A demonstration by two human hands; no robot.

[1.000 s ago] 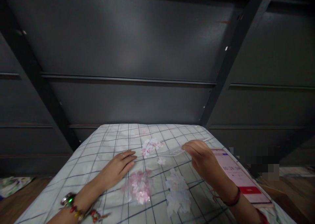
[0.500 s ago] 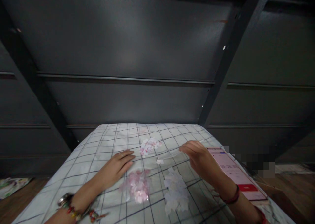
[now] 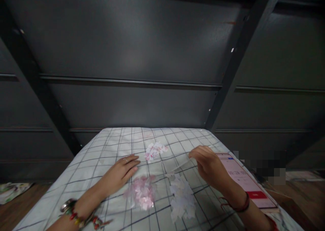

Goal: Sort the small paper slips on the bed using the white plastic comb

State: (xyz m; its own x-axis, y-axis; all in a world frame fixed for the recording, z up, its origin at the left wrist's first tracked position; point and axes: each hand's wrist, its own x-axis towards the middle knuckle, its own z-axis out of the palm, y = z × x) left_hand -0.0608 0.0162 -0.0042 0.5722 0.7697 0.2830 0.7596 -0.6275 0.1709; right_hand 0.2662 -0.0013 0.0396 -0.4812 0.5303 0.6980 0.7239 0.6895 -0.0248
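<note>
My left hand (image 3: pixel 123 171) lies on the checked cloth with its fingers stretched out, holding nothing. Between the thumb and fingers of my right hand (image 3: pixel 207 161) is a pair of slim, pale tweezers (image 3: pixel 181 165), pointing down and left. Their tip is blurred, with a small pale scrap at or near it, just above a pile of white paper scraps (image 3: pixel 182 197). Beyond my left fingertips sits a small heap of white and pink scraps (image 3: pixel 154 151). Pink scraps (image 3: pixel 143 193) in what looks like a clear plastic bag lie nearer me, left of the white pile.
A white cloth with dark grid lines (image 3: pixel 101 146) covers the surface. At its right edge, partly behind my right forearm, lies a phone (image 3: pixel 245 180) showing a timer. A dark metal panel wall (image 3: pixel 132 55) rises behind the far edge.
The tweezers' tip has moved down and toward the white pile, and they now tilt more steeply. My right hand has shifted slightly right. My left hand stays in place.
</note>
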